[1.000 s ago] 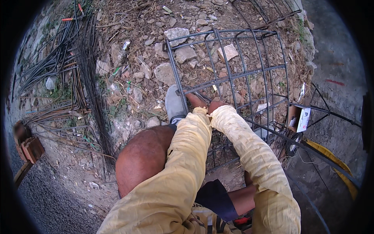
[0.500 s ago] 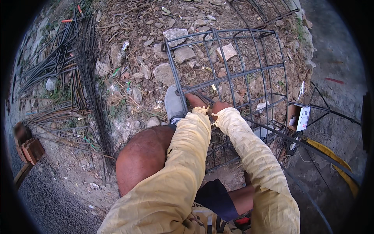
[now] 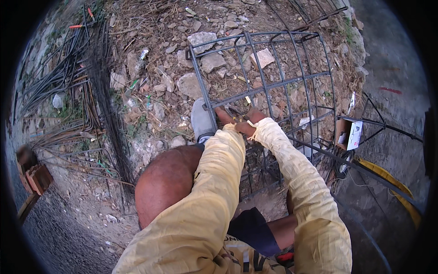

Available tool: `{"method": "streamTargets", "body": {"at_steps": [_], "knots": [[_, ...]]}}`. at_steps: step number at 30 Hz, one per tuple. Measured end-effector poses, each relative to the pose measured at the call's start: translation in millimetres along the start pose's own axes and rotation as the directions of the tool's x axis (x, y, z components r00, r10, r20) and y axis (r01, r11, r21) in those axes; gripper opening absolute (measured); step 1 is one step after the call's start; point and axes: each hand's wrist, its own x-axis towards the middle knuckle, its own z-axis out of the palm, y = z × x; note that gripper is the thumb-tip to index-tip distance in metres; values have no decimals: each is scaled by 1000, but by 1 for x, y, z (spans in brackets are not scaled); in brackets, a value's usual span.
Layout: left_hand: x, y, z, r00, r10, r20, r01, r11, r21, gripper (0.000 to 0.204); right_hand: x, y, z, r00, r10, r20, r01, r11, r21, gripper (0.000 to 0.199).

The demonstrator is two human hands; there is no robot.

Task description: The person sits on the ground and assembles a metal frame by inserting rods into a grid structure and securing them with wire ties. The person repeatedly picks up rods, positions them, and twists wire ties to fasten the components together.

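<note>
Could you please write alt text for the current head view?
A person's bare hands, in pale yellow sleeves, are close together at a dark metal bar cage, their grip unclear. The cage lies on stony ground, beside a gray shoe; thin metal rods lie at left, a box at right.

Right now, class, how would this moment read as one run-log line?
left hand: at steel cage; right hand: beside left hand; grips: partly hidden; grey shoe: left of hands; carton: right of cage

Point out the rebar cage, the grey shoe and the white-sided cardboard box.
Rebar cage (image 3: 265, 87): head view, where two bars cross.
Grey shoe (image 3: 201, 119): head view, on its upper.
Cardboard box (image 3: 354, 135): head view, on its white side.
</note>
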Motion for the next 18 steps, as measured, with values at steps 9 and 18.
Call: {"method": "streamTargets", "body": {"at_steps": [9,18], "knots": [[-6,3,-1,1000,-17,25,17,1000,2,75,22,48,20,981,-187,-59,174,969,-174,51],[-13,6,-5,998,-55,-24,57,994,92,74,-11,31,23,994,-98,-58,87,983,-164,45]]}}
